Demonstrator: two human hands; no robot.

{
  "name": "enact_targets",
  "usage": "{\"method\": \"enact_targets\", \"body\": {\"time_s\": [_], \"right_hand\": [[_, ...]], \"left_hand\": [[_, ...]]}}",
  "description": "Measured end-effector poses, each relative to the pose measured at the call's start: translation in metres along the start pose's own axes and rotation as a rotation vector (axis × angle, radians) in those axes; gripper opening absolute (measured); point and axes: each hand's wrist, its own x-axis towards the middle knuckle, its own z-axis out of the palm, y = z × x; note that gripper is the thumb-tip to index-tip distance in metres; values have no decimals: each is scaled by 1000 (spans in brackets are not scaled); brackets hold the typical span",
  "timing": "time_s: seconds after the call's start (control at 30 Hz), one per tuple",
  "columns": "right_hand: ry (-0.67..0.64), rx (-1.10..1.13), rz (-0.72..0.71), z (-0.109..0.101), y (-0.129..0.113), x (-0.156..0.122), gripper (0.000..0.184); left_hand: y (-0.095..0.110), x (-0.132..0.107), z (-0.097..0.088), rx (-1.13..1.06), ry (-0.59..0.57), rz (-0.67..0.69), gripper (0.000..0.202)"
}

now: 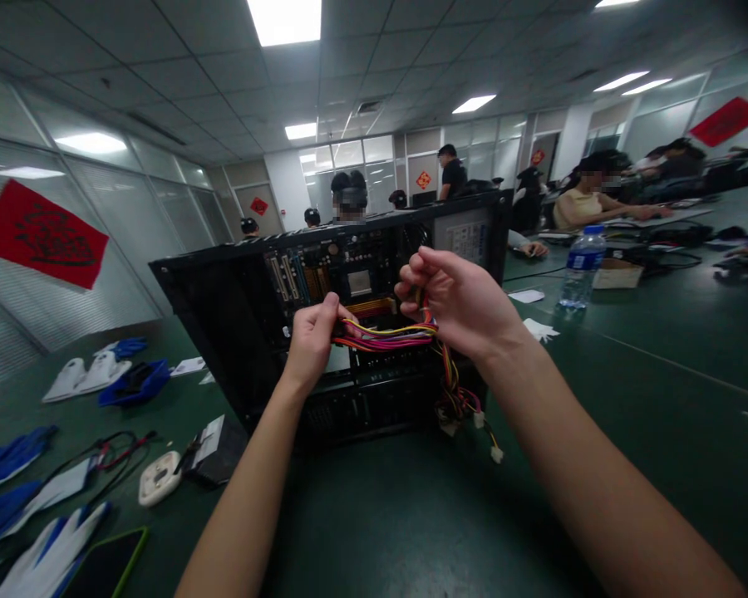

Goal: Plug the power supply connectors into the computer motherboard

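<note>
An open black computer case (224, 307) stands on the green table (411, 515) with its motherboard (342, 278) facing me. A bundle of coloured wires (390, 335) runs across in front of it. My left hand (312, 336) is closed, pinching the left end of the bundle. My right hand (458, 299) is closed around the bundle's right part, where the wires bend down to loose white connectors (483, 432) near the table.
Blue and white gloves (100, 374) lie at the left, more gloves (31, 515) and a phone (105, 565) at the bottom left. A white round device (159, 477) with cables sits near the case. A water bottle (582, 267) stands at the right. Other people sit and stand behind.
</note>
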Motion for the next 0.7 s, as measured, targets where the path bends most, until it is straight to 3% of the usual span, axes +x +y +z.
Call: {"method": "enact_targets", "body": {"time_s": [0.13, 0.23, 0.47, 0.7], "right_hand": [[1, 33, 7, 4, 5, -1, 29], [-50, -3, 14, 8, 7, -4, 30], [-473, -411, 81, 7, 2, -12, 34], [-521, -507, 9, 0, -2, -11, 39]], "left_hand": [[22, -11, 6, -98, 63, 90, 69], [40, -17, 6, -141, 44, 97, 69], [76, -17, 1, -292, -22, -39, 77], [76, -19, -7, -291, -239, -131, 44]]}}
